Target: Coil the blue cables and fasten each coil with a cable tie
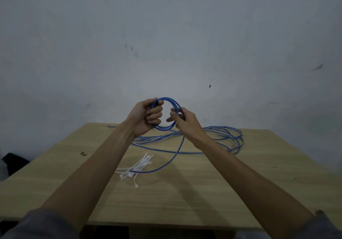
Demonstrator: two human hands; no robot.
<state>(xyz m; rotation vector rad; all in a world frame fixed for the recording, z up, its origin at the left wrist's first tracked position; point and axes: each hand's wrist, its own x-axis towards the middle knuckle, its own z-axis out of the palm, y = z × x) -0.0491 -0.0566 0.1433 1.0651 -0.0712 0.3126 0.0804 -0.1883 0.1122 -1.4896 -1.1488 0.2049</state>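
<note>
Aloft, blue coil [167, 112] between both grips

No readable text, label, brand or number anywhere; only a small dark illegible mark on the light wooden tabletop [83, 153], left of frame

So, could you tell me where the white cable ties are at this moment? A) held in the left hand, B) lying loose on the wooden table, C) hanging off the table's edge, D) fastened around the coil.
B: the cable ties lie in a loose bunch on the table, below the hands, with none on the coil.
</note>
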